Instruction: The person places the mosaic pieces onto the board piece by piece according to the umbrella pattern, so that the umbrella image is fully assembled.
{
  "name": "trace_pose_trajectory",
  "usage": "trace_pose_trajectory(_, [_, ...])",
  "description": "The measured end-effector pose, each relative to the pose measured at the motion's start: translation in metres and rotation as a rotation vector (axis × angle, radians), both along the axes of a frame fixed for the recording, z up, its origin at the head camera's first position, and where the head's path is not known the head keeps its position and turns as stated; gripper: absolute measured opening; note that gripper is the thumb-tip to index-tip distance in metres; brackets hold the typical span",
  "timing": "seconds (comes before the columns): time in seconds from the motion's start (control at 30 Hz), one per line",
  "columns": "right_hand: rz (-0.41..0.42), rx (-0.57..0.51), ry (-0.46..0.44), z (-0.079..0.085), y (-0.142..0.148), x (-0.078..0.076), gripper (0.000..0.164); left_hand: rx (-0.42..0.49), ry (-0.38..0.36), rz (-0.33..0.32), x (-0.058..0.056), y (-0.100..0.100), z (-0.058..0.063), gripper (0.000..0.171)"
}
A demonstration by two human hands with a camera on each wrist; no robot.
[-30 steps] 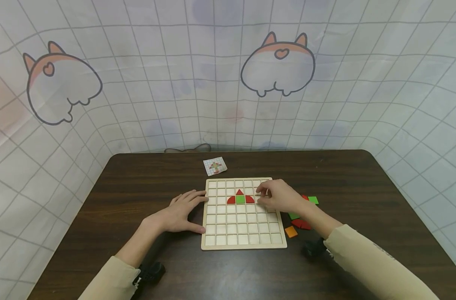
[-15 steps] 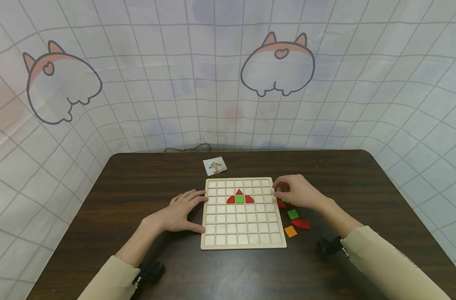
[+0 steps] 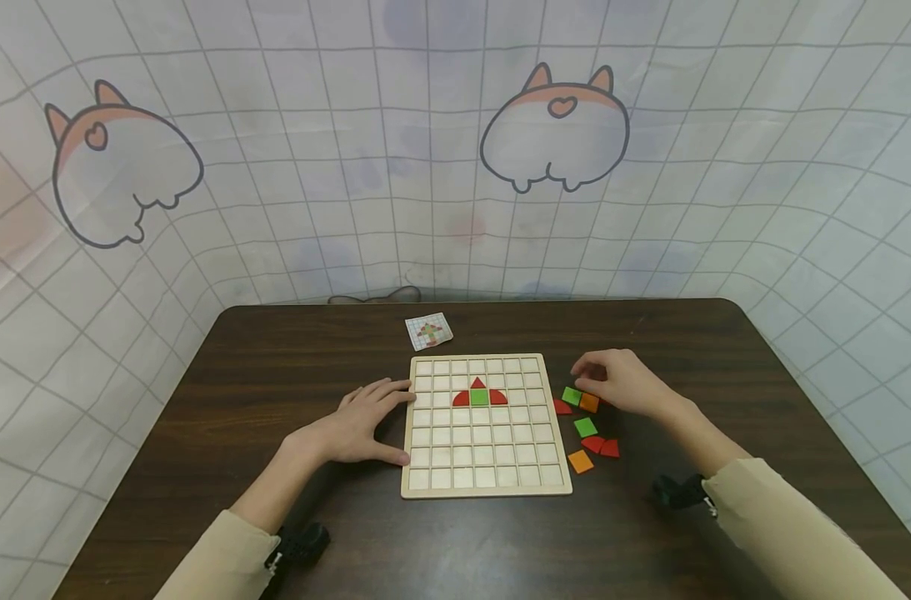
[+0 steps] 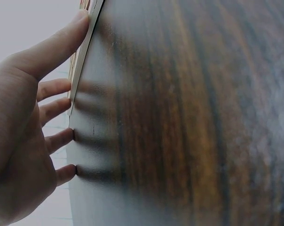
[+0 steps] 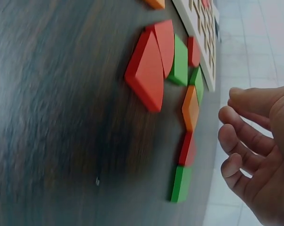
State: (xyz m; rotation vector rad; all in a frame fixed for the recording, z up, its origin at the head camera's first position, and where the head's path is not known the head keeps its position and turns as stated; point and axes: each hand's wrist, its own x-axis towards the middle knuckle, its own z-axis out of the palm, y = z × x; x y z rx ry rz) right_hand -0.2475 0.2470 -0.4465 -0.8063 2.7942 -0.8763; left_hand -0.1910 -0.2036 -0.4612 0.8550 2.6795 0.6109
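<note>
A wooden grid board (image 3: 442, 477) lies on the table. On it sit a green square (image 3: 479, 397), a red triangle (image 3: 478, 383) above that, and a red quarter-circle on either side. My left hand (image 3: 361, 427) rests along the board's left edge, fingers spread and nearly straight, thumb at the edge. Right of the board, my right hand (image 3: 623, 382) hovers over loose pieces with its fingers loosely bent; nothing shows between them. Closest to its fingertips are a green square (image 3: 571, 396) and an orange square (image 3: 589, 402). A red piece (image 5: 186, 148) and a green piece (image 5: 181, 183) appear in the right wrist view.
Nearer me lie another green square (image 3: 586, 427), two red quarter-circles (image 3: 610, 448) and an orange square (image 3: 581, 462). One red piece (image 3: 562, 407) touches or nearly touches the board's right edge. A printed pattern card (image 3: 428, 332) lies behind the board on the dark table (image 3: 320, 342).
My right hand has withdrawn rightward from above the board to the loose pieces, uncovering a green and an orange square. The left hand and the pieces on the board have stayed put.
</note>
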Motion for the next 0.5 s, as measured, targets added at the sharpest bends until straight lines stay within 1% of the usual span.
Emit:
trace_pose_trajectory(0.27, [-0.053,0.005,0.007,-0.002,0.019,0.0,0.015,-0.001,0.007,0.002,0.0,0.0,-0.001,0.093])
trace_pose_trajectory(0.5, [-0.067,0.032,0.005,-0.003,0.031,0.001,0.015,0.003,0.011,0.002,0.0,0.0,-0.001,0.093])
